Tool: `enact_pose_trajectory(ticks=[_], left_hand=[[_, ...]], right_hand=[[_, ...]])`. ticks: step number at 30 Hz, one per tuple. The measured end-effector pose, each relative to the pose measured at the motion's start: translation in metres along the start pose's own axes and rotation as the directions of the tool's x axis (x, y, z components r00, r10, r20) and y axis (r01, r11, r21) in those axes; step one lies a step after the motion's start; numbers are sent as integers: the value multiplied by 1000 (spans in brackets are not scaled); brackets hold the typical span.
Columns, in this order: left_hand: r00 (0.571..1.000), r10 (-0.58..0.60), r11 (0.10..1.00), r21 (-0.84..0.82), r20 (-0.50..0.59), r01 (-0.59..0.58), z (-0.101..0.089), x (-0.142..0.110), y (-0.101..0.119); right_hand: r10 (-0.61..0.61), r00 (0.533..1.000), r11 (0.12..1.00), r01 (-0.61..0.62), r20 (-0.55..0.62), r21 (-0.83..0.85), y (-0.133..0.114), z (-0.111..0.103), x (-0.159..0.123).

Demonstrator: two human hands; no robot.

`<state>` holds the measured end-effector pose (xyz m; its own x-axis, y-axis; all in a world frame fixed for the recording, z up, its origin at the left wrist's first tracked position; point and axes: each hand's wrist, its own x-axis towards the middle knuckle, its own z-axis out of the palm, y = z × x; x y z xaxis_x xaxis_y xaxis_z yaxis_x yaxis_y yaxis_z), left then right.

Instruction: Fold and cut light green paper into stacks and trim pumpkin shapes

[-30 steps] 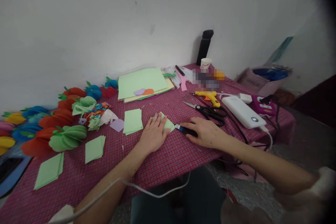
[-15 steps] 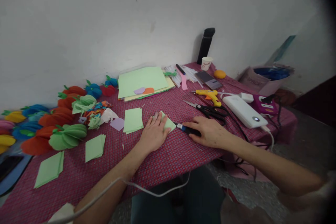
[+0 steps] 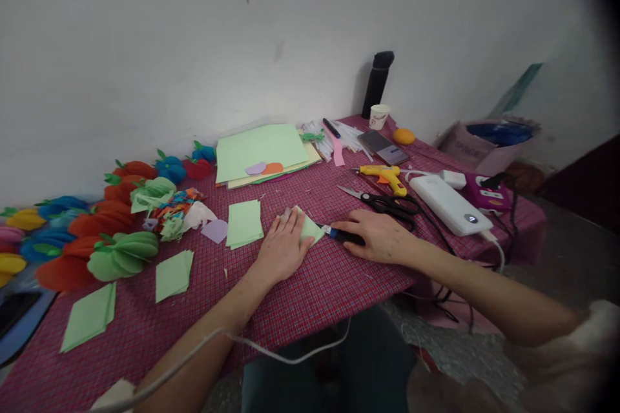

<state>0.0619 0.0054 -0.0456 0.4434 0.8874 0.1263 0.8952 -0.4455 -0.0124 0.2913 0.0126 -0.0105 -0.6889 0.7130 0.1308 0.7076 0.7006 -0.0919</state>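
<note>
My left hand (image 3: pixel 285 246) lies flat on a folded piece of light green paper (image 3: pixel 310 230), fingers stretched out and pressing it to the table. The paper is partly covered by that hand. My right hand (image 3: pixel 375 237) is closed around the dark handle of a utility knife (image 3: pixel 349 237) with a blue collar. Its blade points left and meets the paper's right corner; the tip is hard to make out. Left of my left hand lies a small stack of green paper pieces (image 3: pixel 243 224). Black-handled scissors (image 3: pixel 387 204) rest just beyond my right hand.
Two more green stacks (image 3: pixel 174 276) and colourful paper pumpkins (image 3: pixel 123 255) stand on the left. At the back are large green sheets (image 3: pixel 261 150). A yellow glue gun (image 3: pixel 382 175), power bank (image 3: pixel 450 205), phone (image 3: pixel 382 148) and paper cup (image 3: pixel 378 117) occupy the right. A white cable (image 3: pixel 285 357) crosses in front.
My right hand and the knife have shifted slightly left and away from me along the paper. The left hand stays pressed on it. The whole view has moved a little.
</note>
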Motion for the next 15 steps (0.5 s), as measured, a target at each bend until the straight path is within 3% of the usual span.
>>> enact_pose_trajectory(ticks=[15], left_hand=[[1000,0,1000,0,-13,0,1,0,-1]], right_hand=[[-71,997,997,70,25,23,3,-4,14]])
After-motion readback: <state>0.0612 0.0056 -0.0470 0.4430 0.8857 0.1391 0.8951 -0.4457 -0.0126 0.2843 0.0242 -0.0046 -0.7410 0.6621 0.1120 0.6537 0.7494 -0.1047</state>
